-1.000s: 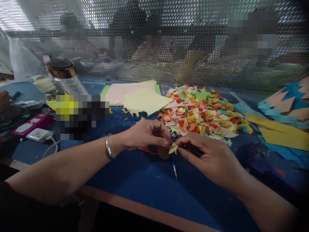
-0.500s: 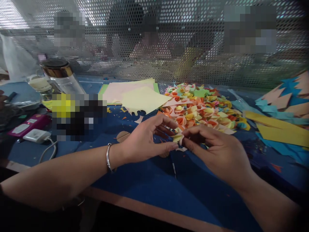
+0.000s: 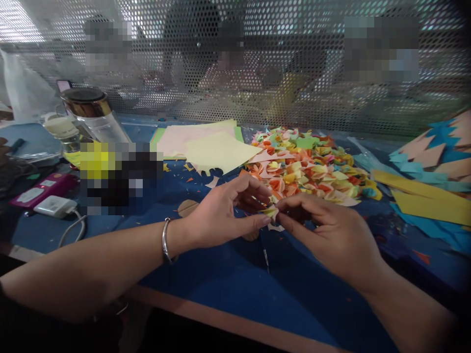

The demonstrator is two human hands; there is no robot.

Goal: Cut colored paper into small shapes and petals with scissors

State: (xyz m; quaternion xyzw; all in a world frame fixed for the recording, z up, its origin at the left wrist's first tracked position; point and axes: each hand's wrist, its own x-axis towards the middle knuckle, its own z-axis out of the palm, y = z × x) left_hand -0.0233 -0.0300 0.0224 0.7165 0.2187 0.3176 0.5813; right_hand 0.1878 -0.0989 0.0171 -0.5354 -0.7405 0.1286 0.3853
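My left hand [image 3: 224, 211] and my right hand [image 3: 331, 233] meet over the blue table [image 3: 221, 279], both pinching a small folded yellow paper piece [image 3: 271, 212] between their fingertips. The left wrist wears a metal bangle [image 3: 166, 240]. Just behind the hands lies a big pile of folded coloured paper pieces [image 3: 309, 169]. Scraps of cut paper lie around and under the hands.
Sheets of yellow and pink paper [image 3: 209, 144] lie at the back centre. Yellow and blue paper cut-offs [image 3: 427, 196] are stacked at the right. A steel-lidded jar [image 3: 91, 115], a pink device [image 3: 44, 189] and a white charger [image 3: 55, 206] stand at the left. A perforated screen [image 3: 235, 63] closes the back; people sit beyond it.
Both hands have lifted away from the table edge towards the pile and turned the yellow piece. A brown round scrap left of my left hand has come into view.
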